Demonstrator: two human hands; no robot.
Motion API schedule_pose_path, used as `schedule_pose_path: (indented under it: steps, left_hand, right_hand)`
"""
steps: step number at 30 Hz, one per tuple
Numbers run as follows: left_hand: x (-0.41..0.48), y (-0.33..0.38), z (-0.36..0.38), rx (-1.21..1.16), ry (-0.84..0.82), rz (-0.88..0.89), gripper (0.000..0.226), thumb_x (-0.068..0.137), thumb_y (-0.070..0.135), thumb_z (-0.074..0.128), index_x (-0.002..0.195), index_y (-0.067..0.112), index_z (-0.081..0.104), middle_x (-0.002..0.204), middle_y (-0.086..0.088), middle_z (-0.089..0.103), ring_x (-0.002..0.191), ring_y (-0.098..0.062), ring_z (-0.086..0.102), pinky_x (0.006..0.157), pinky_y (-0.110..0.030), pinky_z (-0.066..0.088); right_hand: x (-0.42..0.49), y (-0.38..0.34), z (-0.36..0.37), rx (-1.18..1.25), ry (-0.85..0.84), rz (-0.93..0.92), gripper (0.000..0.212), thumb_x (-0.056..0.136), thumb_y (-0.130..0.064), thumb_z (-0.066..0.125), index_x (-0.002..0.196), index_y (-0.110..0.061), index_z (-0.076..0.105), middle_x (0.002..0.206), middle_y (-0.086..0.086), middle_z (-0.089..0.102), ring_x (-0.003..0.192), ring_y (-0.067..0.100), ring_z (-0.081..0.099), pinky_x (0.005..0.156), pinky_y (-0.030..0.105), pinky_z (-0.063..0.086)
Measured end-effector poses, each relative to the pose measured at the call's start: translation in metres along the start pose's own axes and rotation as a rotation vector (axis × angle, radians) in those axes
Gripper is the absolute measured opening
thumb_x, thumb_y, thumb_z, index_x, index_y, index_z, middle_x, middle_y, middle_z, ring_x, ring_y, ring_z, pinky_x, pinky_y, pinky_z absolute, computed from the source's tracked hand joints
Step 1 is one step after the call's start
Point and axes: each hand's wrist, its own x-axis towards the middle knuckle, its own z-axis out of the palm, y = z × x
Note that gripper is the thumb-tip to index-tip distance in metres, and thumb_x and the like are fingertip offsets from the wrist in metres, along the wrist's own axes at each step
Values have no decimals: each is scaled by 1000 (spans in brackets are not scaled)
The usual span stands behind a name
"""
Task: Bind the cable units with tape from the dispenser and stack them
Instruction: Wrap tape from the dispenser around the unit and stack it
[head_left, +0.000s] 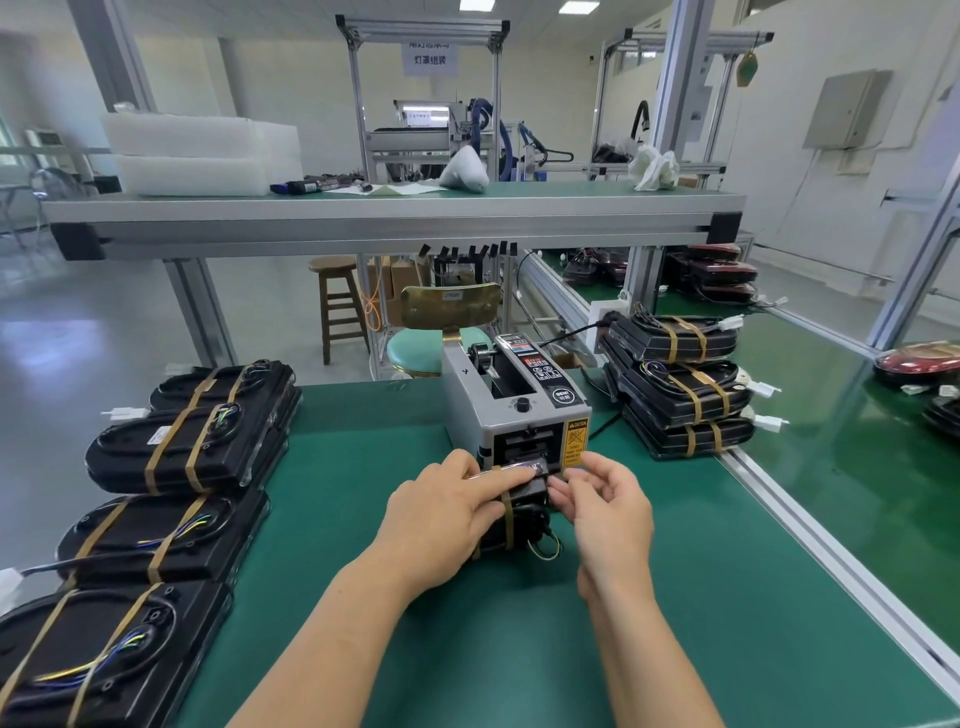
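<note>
1. Pressing down with my left hand (447, 506), I pin the black cable unit (522, 512) on the green tabletop (363, 447), just in front of the tape dispenser (514, 402); its fingers lie flat across the top, closed on nothing
2. My right hand (605, 499) pinches at the unit's near end, right by the dispenser's mouth; whether a fresh strip sits between those fingertips I cannot tell
3. One brown tape band (506, 517) already wraps the unit, so I judge a second band is the step in hand. To do it well I would keep the unit pinned, pull the strip taut, lay it parallel to the first band and clear of the loose yellow wires (545, 551)
4. Room: bound units lie in a row along the left edge (192, 441), and a stack (680, 384) stands at the right behind the dispenser. The open tabletop toward me is the free path; the metal rail (810, 535) on the right marks the edge
</note>
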Motion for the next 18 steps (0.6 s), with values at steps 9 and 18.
schedule_pose_path:
  steps: [9,18]
  left_hand:
    - [26,5,-20,14,-298,-14,64,98,26,41,135,71,15,103,2,36,98,-23,46,89,-41,46]
    - [20,-22,-24,-121,-195,-127,60,92,44,53,142,61,24,117,2,44,109,-21,50,93,-34,43]
  right_hand:
    - [4,22,-13,-296,-459,155,71,77,14,49,119,-43,58,105,-10,74,92,4,67,70,18,50]
    - [-1,38,-15,-588,-411,-79,55,72,-18,84,117,-26,54,119,-8,60,109,8,60,96,28,47]
